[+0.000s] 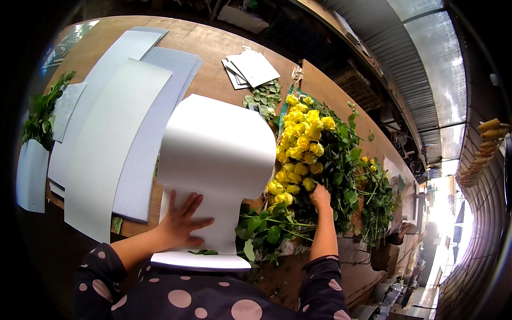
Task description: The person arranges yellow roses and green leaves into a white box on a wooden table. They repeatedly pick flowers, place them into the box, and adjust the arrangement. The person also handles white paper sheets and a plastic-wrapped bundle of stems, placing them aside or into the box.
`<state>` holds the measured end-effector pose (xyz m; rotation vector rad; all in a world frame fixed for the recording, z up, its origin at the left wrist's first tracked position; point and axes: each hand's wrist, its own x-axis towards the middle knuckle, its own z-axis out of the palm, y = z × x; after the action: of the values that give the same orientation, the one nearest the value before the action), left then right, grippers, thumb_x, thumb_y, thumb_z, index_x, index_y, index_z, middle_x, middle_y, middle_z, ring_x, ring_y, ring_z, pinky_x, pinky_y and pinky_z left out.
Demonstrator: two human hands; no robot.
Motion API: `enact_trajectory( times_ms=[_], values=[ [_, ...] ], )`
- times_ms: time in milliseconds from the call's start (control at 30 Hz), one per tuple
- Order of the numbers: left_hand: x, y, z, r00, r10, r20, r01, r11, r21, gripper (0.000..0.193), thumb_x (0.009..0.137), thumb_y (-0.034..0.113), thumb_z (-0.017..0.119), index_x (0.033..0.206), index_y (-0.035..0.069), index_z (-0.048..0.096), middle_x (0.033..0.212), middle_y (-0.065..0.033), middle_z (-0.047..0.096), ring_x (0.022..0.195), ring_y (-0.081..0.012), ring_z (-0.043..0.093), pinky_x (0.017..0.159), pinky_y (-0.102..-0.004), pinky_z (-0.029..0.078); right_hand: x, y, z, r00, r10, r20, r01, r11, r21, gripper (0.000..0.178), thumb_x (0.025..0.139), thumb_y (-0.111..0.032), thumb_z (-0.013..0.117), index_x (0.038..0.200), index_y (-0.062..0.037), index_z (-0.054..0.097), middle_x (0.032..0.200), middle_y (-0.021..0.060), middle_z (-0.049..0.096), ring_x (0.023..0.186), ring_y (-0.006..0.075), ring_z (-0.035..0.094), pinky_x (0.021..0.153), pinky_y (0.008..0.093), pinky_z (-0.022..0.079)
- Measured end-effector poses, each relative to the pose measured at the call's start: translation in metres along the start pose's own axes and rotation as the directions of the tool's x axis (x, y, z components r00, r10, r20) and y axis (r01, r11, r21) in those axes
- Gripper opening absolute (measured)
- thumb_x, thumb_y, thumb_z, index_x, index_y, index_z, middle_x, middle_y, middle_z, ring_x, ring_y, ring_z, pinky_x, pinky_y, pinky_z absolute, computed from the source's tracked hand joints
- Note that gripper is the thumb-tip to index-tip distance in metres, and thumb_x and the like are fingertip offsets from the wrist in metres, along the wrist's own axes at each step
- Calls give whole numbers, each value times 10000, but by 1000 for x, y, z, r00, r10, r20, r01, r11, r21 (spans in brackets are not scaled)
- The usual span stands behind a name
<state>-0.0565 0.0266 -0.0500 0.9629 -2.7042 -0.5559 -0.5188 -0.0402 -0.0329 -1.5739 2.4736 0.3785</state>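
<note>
My left hand lies with its fingers spread on a large white sheet, which curls up at its far part and bends down over the table's near edge. To the right, my right hand reaches in among the yellow roses, at the near side of the pile. Its fingertips are hidden by blooms and leaves, and I cannot make out whether a stem is between them. The roses lie heaped with their green foliage toward the right. Cut leafy stems lie between my two hands.
Stacked long white sheets and ribbed grey cardboard cover the left of the wooden table. Small white cards sit at the back beside loose leaves. More yellow roses with stems lie further right. Another person's hand shows beyond.
</note>
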Motion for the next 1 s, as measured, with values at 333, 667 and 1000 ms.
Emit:
enact_trajectory(
  times_ms=[333,667,1000],
  values=[
    [-4,-1,3,999,9,-32,-8,1000,18,578,635,538,606,1153,294,530,1338,-266,232,1290,-376,140,942,-655,-45,-78,22,-66,765,0,-643,518,592,617,188,766,-9,553,952,20,569,844,56,591,693,145,551,616,273,443],
    [-3,0,4,997,22,-76,-22,1000,1,588,626,523,610,1159,290,526,1344,-250,235,1295,-361,126,930,-672,-21,-111,-11,-118,545,-200,-814,616,755,227,198,740,14,557,936,10,587,922,129,612,815,218,603,715,288,463],
    [-7,-3,8,994,33,-103,-32,999,3,586,623,528,616,1148,284,529,1337,-252,247,1287,-357,164,939,-662,-19,-60,-64,-62,872,-454,182,374,859,350,568,688,-48,655,1195,-72,400,1048,147,566,941,312,544,802,344,426]
  ],
)
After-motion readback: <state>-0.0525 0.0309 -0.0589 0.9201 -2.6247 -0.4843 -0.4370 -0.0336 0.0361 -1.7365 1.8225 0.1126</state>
